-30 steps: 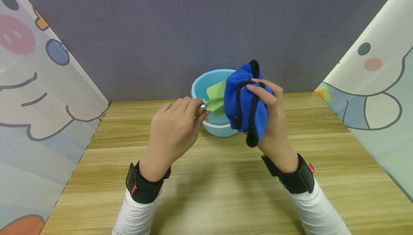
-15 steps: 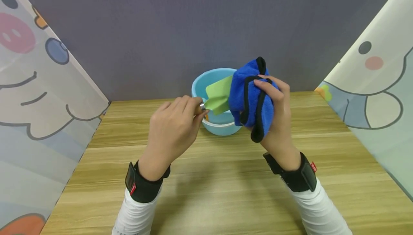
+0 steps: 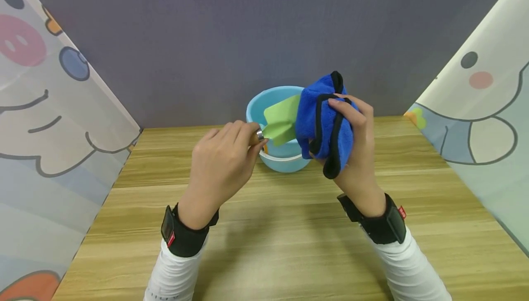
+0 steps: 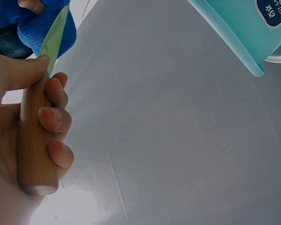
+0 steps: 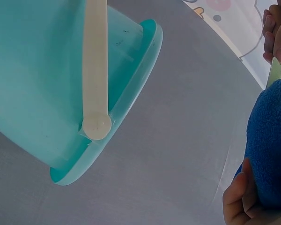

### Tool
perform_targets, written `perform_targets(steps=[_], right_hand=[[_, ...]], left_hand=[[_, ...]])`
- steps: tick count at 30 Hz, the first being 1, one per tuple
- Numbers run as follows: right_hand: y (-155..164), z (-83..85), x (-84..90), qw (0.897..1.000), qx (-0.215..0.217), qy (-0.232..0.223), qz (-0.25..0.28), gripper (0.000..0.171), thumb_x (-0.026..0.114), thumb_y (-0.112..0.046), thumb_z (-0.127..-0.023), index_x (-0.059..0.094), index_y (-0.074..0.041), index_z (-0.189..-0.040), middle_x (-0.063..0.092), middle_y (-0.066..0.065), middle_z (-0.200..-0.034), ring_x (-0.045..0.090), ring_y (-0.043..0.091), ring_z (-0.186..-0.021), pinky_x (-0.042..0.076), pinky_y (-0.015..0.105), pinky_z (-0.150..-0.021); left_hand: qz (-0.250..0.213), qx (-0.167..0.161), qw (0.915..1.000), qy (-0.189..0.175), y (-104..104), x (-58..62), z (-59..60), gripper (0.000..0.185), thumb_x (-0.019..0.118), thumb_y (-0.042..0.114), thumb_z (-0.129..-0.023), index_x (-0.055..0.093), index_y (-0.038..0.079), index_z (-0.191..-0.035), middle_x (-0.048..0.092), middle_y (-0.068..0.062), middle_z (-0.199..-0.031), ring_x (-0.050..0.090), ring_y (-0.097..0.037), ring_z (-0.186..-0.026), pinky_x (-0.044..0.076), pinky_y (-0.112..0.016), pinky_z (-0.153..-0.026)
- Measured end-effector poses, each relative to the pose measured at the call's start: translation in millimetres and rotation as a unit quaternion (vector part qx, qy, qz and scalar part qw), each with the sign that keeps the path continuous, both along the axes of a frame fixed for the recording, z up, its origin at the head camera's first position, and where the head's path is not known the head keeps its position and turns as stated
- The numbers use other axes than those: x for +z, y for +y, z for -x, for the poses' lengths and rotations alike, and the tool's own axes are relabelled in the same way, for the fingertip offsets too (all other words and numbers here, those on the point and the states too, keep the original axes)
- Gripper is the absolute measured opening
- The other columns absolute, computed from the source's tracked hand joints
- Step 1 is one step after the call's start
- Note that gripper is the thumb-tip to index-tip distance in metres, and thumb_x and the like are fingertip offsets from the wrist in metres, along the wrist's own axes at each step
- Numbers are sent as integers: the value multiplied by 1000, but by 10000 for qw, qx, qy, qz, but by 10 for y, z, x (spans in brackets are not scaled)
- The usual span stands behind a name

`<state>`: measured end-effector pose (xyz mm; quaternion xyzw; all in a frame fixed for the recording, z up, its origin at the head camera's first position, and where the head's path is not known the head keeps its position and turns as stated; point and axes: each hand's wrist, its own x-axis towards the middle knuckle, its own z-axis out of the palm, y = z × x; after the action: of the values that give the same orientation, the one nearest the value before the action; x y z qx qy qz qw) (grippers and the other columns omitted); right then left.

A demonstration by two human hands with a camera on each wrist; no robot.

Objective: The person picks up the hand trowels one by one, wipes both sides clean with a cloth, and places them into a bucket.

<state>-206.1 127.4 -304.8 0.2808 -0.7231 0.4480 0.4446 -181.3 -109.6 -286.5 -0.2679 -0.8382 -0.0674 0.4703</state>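
Observation:
In the head view my left hand [image 3: 219, 165] grips a small garden trowel [image 3: 281, 121] with a green blade, its fingers curled round the wooden handle [image 4: 36, 140]. The blade points right, tilted over the bucket. My right hand [image 3: 360, 140] holds a bunched blue cloth [image 3: 326, 124] with black edging. That cloth is wrapped about the blade's far end and hides the tip. Behind and below both hands stands a light blue bucket [image 3: 285, 165]. In the right wrist view the cloth [image 5: 271, 145] meets the trowel blade [image 5: 274, 73] near my left hand.
The bucket's white carrying handle [image 5: 96, 70] lies against its side. Something small and orange [image 3: 266, 147] shows inside the bucket, mostly hidden. A wood-grain table [image 3: 264, 246] lies beneath, with a grey wall [image 3: 198, 53] behind and cartoon-printed panels [image 3: 475, 122] on both sides.
My right hand has slid the cloth rightward and slightly away along the blade, so more green shows. My left hand has stayed nearly still, gripping the trowel handle.

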Motion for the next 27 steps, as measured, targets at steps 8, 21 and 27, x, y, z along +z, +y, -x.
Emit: perform_targets(steps=[8,21,27], right_hand=[[15,-5,-5,10000,-36,-42,13,74,77,-58,-83,51,-7,-131,49,26,-138,48,32,-133,40,50,-112],[12,1,7,10000,-7,-9,50,68,74,-52,-88,50,-7,-132,49,27,-136,49,30,-132,43,47,-110],[16,13,10,9999,-6,-16,123,69,75,-53,-87,50,-7,-131,48,27,-136,48,29,-132,43,45,-110]], left_hand=[[0,-58,10000,-26,-1,16,-11,17,71,24,-96,68,7,-100,64,0,-76,61,-16,-63,43,-28,-53],[3,-15,10000,-45,-3,22,-26,18,71,24,-96,69,7,-101,64,-1,-77,61,-16,-64,45,-29,-55],[0,4,10000,-37,-8,11,-17,18,70,24,-97,69,7,-101,65,-1,-77,62,-16,-64,45,-29,-55]])
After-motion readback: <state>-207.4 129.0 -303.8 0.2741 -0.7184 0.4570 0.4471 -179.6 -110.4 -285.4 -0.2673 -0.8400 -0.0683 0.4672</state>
